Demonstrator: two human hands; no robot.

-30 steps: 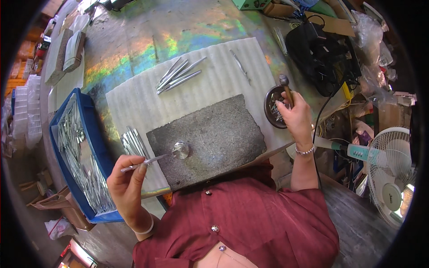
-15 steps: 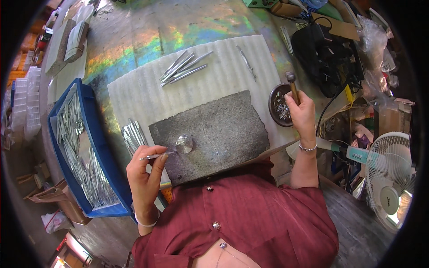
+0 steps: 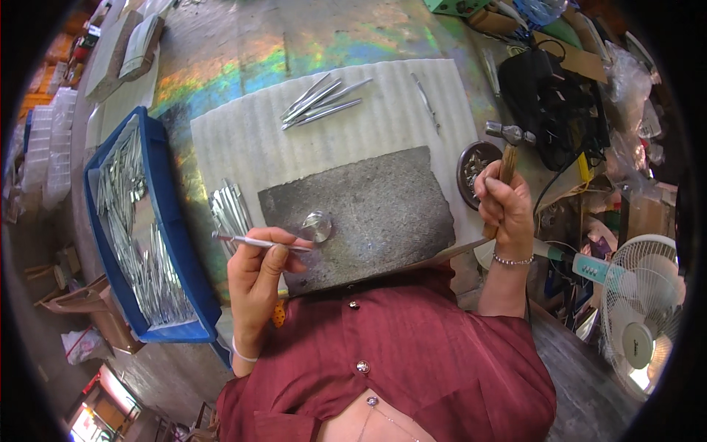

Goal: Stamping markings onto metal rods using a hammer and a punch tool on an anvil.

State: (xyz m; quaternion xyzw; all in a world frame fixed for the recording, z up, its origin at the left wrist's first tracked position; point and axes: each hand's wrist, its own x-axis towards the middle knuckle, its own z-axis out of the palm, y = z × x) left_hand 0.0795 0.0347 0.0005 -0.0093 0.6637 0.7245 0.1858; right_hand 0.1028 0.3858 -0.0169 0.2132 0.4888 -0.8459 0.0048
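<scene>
My left hand (image 3: 254, 283) pinches a slim silver metal rod (image 3: 243, 239) between thumb and fingers, above the left edge of a dark grey slab (image 3: 383, 206). Just beyond the fingertips, a small shiny round metal block (image 3: 317, 226) sits on the slab. On the other side, my right hand (image 3: 509, 210) is wrapped round the wooden handle of a small hammer (image 3: 509, 133), its metal head raised and pointing away from me. Beside that hand stands a dark round dish (image 3: 462, 188) of small metal bits, partly covered by my fingers.
White foam sheet (image 3: 398, 110) lies under the slab, bearing a heap of silver rods (image 3: 320, 107) and a single thin tool (image 3: 425, 103). Another bundle of rods (image 3: 230, 210) is left of the slab. A blue tray (image 3: 168, 214) holds many more. A fan (image 3: 641, 295) stands at right.
My left hand has drawn the rod back from the round block and now holds it more sideways. The hammer has turned, its head now showing side-on. The whole view has shifted slightly.
</scene>
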